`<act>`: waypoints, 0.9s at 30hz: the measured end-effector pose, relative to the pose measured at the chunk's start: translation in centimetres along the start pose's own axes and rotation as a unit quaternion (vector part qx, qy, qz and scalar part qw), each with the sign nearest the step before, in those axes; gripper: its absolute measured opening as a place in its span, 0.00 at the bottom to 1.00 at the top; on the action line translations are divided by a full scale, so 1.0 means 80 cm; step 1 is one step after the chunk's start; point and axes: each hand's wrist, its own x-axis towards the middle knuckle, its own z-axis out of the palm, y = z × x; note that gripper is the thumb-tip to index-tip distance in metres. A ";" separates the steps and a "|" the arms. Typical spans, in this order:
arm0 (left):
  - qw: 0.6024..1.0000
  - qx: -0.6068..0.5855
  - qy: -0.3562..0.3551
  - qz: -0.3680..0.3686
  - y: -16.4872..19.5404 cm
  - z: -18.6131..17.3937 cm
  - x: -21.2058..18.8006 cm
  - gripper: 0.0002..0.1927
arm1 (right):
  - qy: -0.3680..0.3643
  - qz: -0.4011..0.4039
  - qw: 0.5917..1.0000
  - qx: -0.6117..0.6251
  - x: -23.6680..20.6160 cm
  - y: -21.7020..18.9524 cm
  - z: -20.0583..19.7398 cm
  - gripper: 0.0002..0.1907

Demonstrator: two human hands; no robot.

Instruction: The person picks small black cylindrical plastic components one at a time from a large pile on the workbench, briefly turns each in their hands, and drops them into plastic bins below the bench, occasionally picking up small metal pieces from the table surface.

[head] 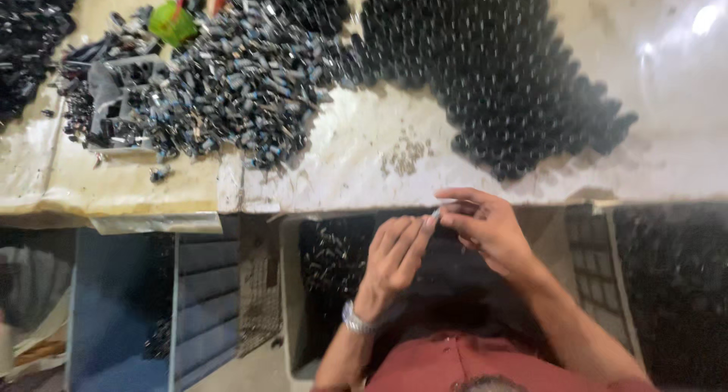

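My left hand and my right hand meet just below the table's front edge, fingertips together on a small slim part with a pale tip. Both hands pinch it; its exact shape is too small and blurred to tell. A metal watch sits on my left wrist. My red shirt shows at the bottom.
A worn pale table carries a big heap of small dark-and-blue parts, a dense block of upright black pieces, a grey tray and a green cup. Below the edge sits a bin of parts and blue crates.
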 end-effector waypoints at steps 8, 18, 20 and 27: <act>0.932 -0.112 -0.345 -0.017 -0.058 0.058 0.035 0.25 | -0.013 -0.152 0.987 -0.048 -0.028 0.005 -0.047 0.11; 0.944 -0.087 -0.031 -0.318 -0.200 0.149 0.159 0.21 | 0.021 -0.253 0.967 -0.034 -0.060 -0.017 -0.070 0.13; 0.959 -0.065 0.003 -0.277 -0.194 0.152 0.156 0.18 | -0.004 -0.209 0.978 0.006 -0.065 -0.026 -0.069 0.15; 0.894 -0.320 0.056 -0.307 -0.091 0.114 0.102 0.05 | -0.024 -0.102 0.985 0.137 -0.045 -0.032 -0.082 0.15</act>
